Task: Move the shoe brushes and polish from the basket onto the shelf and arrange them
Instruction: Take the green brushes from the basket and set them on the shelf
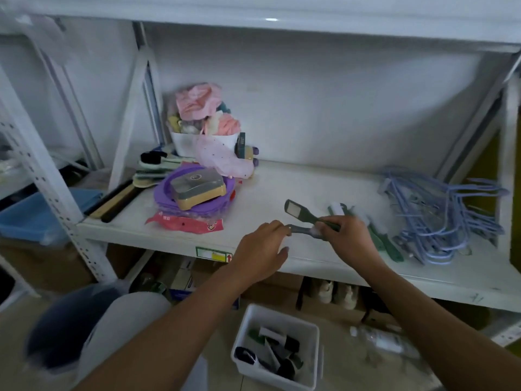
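The shoe brushes (307,215) I hold have smooth green plastic handles. The shelf (310,187) looks matt white, the basket (310,356) smooth white plastic, the hangers (439,215) coated wire.

1. The light is dim and cool, giving the white shelf (310,187) a bluish-grey cast.
2. A small bright glare sits on the front edge of the upper shelf board (272,19).
3. Deeper shadow fills the space under the shelf and darkens the basket (242,331) on the floor.
4. Motion blur smears the brushes (377,235) by the right hand (349,238), the hangers (439,215) and the lower left corner.
5. Wide-angle distortion bends the uprights (42,170) near the edges.
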A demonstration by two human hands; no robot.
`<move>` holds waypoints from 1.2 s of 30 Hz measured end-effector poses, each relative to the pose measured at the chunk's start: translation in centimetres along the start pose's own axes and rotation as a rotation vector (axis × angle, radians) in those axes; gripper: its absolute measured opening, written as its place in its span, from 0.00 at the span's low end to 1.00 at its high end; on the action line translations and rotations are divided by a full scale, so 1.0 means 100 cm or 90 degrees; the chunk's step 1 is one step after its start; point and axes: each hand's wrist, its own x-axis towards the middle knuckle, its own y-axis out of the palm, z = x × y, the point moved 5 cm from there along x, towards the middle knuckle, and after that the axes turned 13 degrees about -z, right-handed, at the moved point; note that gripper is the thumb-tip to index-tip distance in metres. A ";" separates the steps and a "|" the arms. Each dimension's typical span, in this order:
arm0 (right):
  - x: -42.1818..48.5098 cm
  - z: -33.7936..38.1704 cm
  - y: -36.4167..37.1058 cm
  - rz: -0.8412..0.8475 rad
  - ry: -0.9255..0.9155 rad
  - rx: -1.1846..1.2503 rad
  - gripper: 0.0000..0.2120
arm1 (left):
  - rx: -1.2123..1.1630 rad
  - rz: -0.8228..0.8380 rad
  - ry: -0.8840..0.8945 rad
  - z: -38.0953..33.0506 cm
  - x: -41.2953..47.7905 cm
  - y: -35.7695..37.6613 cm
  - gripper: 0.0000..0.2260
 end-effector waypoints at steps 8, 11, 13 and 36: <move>0.041 -0.044 0.028 -0.041 -0.023 -0.078 0.08 | 0.022 0.121 -0.011 0.013 0.046 0.067 0.22; 0.056 -0.039 0.032 -0.066 -0.109 -0.154 0.11 | 0.064 0.160 -0.029 0.009 0.059 0.086 0.20; 0.061 -0.035 0.027 -0.090 -0.158 -0.188 0.11 | 0.051 0.179 -0.027 0.006 0.065 0.092 0.19; 0.007 -0.037 0.070 0.097 -0.342 -0.479 0.30 | 0.041 0.105 0.106 -0.012 0.005 0.009 0.08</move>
